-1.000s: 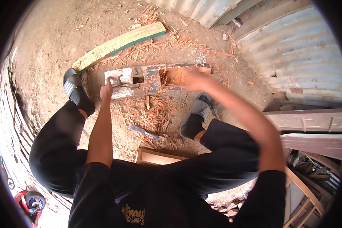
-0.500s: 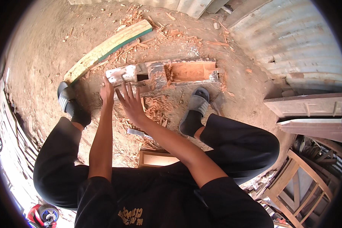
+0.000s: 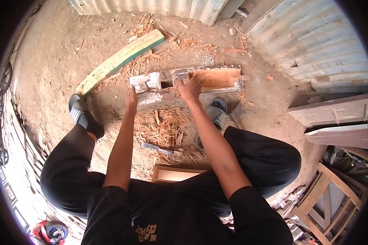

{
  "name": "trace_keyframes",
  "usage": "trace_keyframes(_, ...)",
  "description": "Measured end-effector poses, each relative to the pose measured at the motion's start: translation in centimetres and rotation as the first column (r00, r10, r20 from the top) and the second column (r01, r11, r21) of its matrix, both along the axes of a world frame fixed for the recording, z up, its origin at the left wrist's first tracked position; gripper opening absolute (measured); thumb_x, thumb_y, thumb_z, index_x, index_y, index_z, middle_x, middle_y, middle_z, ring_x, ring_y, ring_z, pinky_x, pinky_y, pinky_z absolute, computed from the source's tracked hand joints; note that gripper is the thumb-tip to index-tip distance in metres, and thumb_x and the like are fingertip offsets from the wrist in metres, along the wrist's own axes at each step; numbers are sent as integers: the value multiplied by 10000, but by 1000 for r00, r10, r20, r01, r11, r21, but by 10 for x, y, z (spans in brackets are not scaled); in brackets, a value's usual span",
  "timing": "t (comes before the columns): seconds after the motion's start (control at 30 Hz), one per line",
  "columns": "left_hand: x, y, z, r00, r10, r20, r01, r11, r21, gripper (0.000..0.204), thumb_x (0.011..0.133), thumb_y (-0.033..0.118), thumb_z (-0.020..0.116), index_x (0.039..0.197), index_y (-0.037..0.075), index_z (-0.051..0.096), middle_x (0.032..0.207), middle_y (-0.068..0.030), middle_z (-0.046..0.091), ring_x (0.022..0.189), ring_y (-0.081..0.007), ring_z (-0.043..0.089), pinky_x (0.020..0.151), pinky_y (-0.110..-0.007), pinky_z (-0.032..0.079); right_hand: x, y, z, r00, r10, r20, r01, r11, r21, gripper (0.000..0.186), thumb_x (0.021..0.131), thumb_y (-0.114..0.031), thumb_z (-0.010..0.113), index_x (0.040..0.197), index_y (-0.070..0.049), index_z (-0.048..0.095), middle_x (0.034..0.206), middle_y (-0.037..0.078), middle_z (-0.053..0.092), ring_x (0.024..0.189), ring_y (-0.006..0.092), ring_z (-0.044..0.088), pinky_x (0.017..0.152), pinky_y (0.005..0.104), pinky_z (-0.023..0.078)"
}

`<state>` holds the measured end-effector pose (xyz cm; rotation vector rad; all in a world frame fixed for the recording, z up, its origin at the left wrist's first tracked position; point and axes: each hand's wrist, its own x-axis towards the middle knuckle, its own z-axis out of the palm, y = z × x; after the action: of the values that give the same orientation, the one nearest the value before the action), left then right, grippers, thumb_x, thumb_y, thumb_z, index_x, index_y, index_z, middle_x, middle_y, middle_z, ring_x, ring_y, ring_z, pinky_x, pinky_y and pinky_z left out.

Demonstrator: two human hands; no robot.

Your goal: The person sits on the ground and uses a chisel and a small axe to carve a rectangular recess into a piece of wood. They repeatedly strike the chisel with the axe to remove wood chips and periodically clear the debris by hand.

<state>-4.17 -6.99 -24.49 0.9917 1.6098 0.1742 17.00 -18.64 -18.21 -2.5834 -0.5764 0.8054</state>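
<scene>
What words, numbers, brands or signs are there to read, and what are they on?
Black T-shirt: gold lettering, sideways and creased, too unclear to read whole.
Hollowed wooden block: no lettering that I can make out.
Striped left slide sandal: no readable words.

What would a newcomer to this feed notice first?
Probably the hollowed wood block in the upper middle, with the left hand at its white-patched left end and the right hand over its middle. Next, perhaps, the curved plank to its upper left, pale on top with a green side. Wood chips lie heaped below the block.
</scene>
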Motion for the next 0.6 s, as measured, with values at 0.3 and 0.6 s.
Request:
trace_keyframes(0.3, 3, 9, -24, 983, 158, -95, -161, 986, -29, 930, 805, 715, 362, 1229, -104, 473, 1274, -278, 460, 1174, -375, 452, 948, -433, 368, -87, 33, -11, 833, 490, 258, -504, 863, -12, 592, 824, -346, 613, 1229, 52, 443, 1198, 195, 490, 1102, 289, 481, 961, 472, 348)
trace_keyframes(0.6, 2, 11, -24, 984, 144, -107, -147, 989, -27, 890, 837, 689, 314, 1265, -80, 449, 1312, -289, 421, 1221, -401, 412, 986, -450, 353, -83, 43, -17, 772, 616, 155, -580, 783, -223, 805, 771, -669, 524, 1126, 53, 553, 1175, 153, 515, 1148, 282, 414, 964, 505, 298)
